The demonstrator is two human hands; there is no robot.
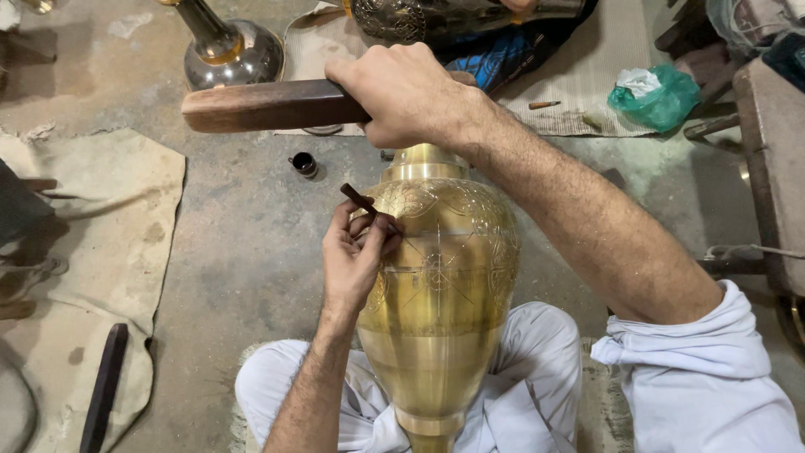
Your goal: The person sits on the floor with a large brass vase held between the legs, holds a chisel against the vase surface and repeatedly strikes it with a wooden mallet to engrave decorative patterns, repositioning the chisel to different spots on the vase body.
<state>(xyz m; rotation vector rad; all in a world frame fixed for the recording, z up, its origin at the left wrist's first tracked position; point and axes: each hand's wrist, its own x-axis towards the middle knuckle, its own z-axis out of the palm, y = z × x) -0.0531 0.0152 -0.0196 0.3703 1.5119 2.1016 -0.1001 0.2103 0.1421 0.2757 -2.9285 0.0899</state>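
— Head view: where's the chisel?
— Left hand pinches it against the brass vase, its long axis running toward 10 o'clock.
— And the right hand?
— At 12 o'clock above, closed around the wooden mallet.

A crumpled green plastic bag lies upper right.

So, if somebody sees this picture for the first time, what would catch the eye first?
Probably the big engraved brass vase in the middle, lying across the seated person's lap. The left hand presses a thin dark chisel against its upper side, while the right hand grips a wooden mallet above it. A silver-coloured vase stands on the floor at the top left.
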